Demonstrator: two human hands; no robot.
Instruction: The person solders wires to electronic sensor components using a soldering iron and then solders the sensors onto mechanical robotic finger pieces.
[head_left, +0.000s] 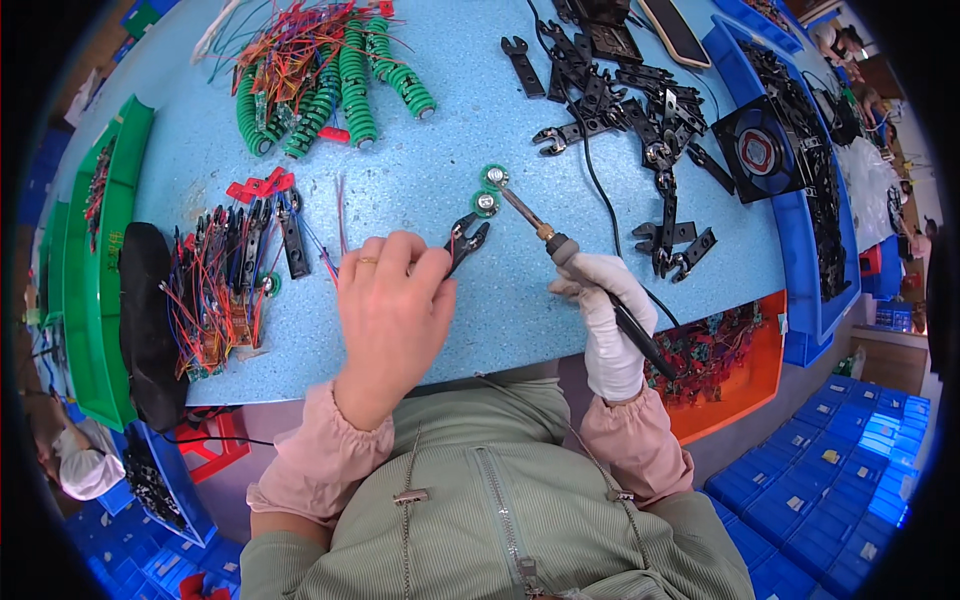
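My bare left hand (392, 315) is closed around a black fork-ended plastic piece (466, 243), whose jaws stick out past the fingers toward the far right. Red and blue wires (328, 258) show beside that hand. In my white-gloved right hand (610, 325) is a soldering iron (630, 328), held like a pen. Its tip points far left, at a small round green board with a silver centre (495, 176); whether they touch, I cannot tell. Against this one lies a second round green board (485, 204), just beyond the black piece's jaws.
Green coil-like parts (352, 85) with wires lie at the far left, wired black pieces (245, 245) nearer. A pile of black fork-ended pieces (600, 95), a phone (675, 32) and a fan (762, 150) occupy the far right. Blue (795, 335), green (120, 190) and orange bins (740, 405) flank the table.
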